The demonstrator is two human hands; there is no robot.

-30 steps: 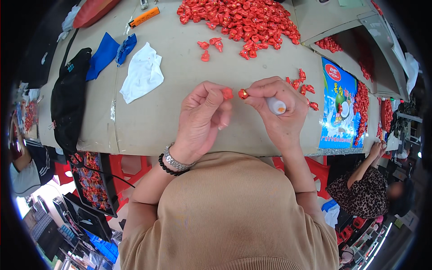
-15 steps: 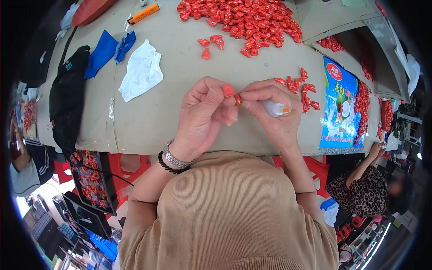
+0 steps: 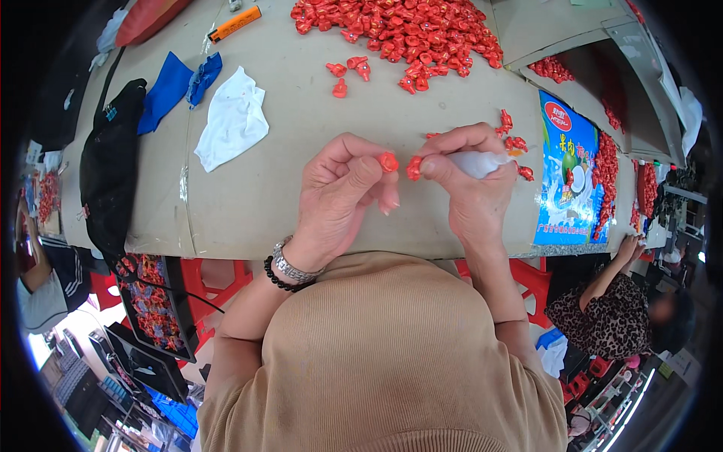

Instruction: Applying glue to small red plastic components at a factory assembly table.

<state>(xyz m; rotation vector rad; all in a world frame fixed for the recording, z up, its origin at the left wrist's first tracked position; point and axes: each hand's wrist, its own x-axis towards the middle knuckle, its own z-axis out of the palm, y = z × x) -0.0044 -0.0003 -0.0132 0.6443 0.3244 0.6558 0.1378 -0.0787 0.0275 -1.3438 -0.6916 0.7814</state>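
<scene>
Between the thumb and fingers of my left hand (image 3: 335, 188) is a small red plastic piece (image 3: 388, 161), rounded at its end. My right hand (image 3: 474, 192) pinches another small red piece (image 3: 413, 168) at its fingertips. A narrow gap separates the two pieces. Tucked in the same right hand lies a white squeeze bottle (image 3: 476, 163) with an orange tip pointing away to the right. Just beyond that hand, several red figure-like pieces (image 3: 506, 120) lie on the table, partly hidden by it.
A big heap of red pieces (image 3: 399, 34) covers the table's far side, with a few loose ones (image 3: 340, 87) nearby. On the left lie a white cloth (image 3: 232, 124), blue cloth (image 3: 164, 90), black fabric (image 3: 117, 166) and an orange marker-like stick (image 3: 235, 24). A blue printed sheet (image 3: 565, 173) lies right.
My right hand has shifted a little up and right, and its red piece now shows more fully, apart from the left one. The bottle has turned, its tip farther right.
</scene>
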